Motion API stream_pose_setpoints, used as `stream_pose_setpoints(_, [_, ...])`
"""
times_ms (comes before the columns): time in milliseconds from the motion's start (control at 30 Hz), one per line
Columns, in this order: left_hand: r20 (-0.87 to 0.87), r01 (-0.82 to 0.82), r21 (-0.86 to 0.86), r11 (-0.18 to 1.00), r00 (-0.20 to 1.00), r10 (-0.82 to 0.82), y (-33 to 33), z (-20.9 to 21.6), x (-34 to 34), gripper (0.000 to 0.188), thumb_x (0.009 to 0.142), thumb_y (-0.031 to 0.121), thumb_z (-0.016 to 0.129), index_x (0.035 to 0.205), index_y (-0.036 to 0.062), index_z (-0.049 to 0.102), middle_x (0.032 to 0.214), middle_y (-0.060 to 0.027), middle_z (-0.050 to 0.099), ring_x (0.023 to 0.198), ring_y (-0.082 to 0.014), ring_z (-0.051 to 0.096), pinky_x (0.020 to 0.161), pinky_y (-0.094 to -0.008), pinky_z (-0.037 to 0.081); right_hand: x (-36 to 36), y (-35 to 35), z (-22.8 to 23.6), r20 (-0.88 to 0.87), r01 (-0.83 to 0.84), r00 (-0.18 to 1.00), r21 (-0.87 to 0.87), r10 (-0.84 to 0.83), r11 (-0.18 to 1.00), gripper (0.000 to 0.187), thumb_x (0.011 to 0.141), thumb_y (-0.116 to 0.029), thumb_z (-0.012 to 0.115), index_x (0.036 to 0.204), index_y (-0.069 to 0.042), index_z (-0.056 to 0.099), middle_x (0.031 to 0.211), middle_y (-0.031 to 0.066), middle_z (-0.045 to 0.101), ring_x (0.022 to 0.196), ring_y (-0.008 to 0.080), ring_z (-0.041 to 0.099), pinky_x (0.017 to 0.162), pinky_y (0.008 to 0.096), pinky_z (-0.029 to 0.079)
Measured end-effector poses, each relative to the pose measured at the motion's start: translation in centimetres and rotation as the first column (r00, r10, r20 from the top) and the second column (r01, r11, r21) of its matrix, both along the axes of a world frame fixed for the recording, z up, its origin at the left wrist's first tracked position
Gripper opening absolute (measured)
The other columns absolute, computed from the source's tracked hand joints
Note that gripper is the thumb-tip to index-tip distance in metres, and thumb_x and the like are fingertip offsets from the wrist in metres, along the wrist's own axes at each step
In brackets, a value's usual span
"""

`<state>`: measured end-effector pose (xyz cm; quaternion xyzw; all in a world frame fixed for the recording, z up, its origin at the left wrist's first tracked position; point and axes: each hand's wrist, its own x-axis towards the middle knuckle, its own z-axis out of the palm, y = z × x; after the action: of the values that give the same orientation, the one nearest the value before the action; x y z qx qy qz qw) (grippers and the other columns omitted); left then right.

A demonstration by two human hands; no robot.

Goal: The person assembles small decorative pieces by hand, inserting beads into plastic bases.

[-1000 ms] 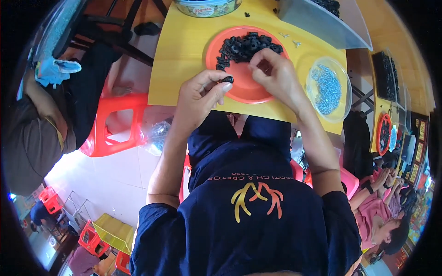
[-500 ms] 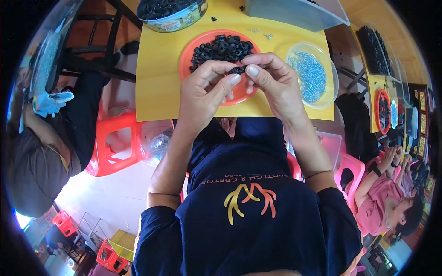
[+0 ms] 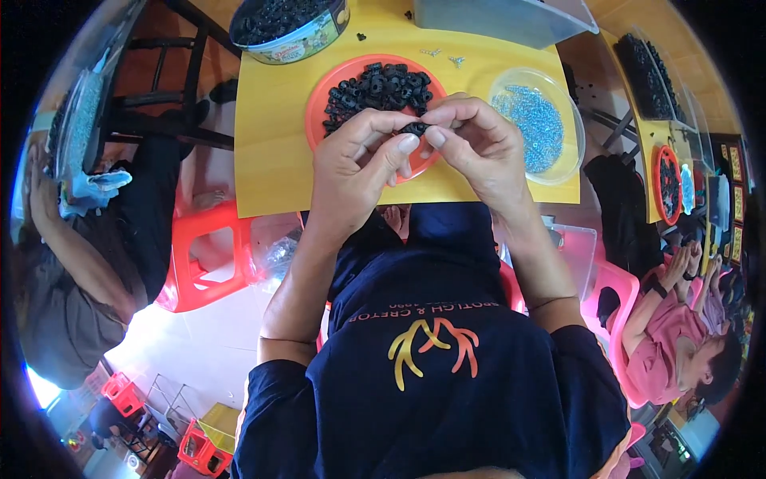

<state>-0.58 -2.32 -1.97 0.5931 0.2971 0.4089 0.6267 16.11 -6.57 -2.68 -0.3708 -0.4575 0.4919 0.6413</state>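
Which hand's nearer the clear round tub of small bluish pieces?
Right. The right hand is by the left edge of the clear round tub; the left hand is farther left, beyond the right one.

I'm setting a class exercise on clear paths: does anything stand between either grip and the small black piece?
Nothing visible does. The left grip pinches the small black piece between thumb and finger; the right grip appears to touch its other end. The red plate shows behind, not between.

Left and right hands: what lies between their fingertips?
A small black part lies between the left hand's and right hand's fingertips, in the head view.
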Motion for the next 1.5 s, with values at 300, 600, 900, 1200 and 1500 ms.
stream_pose_setpoints(300, [0.006,0.022,-0.044,0.999,1.000,-0.022,0.0,0.2,0.2,0.011,0.091,0.004,0.060,0.101,-0.0001,0.062,0.070,-0.0013,0.060,0.061,-0.0053,0.055,0.054,-0.0194,0.042,1.5,0.4,1.0,0.519,0.005,0.836,0.315,-0.177,0.949,0.017,0.081,0.003,0.067,0.097,0.001,0.064,0.088,0.0079,0.061,0.076,0.0127,0.059,0.063,0.0251,0.047])
stream_pose_setpoints(600, [0.082,0.022,-0.039,0.999,0.996,-0.018,0.0,0.5,1.0,0.014,0.090,0.004,0.061,0.103,-0.0014,0.061,0.072,-0.0039,0.062,0.062,-0.0077,0.058,0.054,-0.0206,0.044,0.5,0.0,1.5,0.624,0.106,0.636,0.511,-0.453,0.853,0.012,0.083,0.002,0.064,0.094,0.001,0.063,0.089,0.0120,0.061,0.080,0.0260,0.062,0.069,0.0306,0.050])
stream_pose_setpoints(900, [0.175,0.026,-0.087,0.996,0.984,-0.011,0.0,0.6,1.1,0.013,0.089,0.001,0.062,0.101,-0.0021,0.060,0.080,-0.0082,0.065,0.065,-0.0127,0.062,0.055,-0.0221,0.048,-0.3,-0.7,1.7,0.100,0.192,0.975,0.080,-0.199,0.978,0.007,0.085,0.000,0.063,0.092,0.001,0.063,0.091,0.0118,0.061,0.082,0.0184,0.063,0.072,0.0257,0.050])
stream_pose_setpoints(1200, [0.112,0.018,0.021,1.000,0.994,-0.020,0.0,1.5,0.8,0.009,0.087,-0.003,0.062,0.095,-0.0009,0.063,0.078,-0.0062,0.063,0.064,-0.0099,0.061,0.054,-0.0215,0.047,1.6,-0.6,3.6,0.586,0.061,0.779,0.283,-0.223,0.957,0.007,0.080,0.003,0.065,0.084,0.002,0.059,0.081,0.0142,0.061,0.078,0.0257,0.064,0.067,0.0313,0.050])
stream_pose_setpoints(1500, [0.111,0.140,-0.073,0.987,0.985,-0.132,1.0,1.0,0.7,0.007,0.087,-0.004,0.062,0.094,-0.0018,0.064,0.076,-0.0067,0.062,0.064,-0.0103,0.061,0.055,-0.0226,0.048,2.7,-0.1,3.2,0.381,-0.140,0.908,-0.118,0.175,0.983,0.011,0.087,-0.003,0.066,0.093,0.001,0.058,0.088,0.0077,0.062,0.082,0.0138,0.062,0.074,0.0254,0.050])
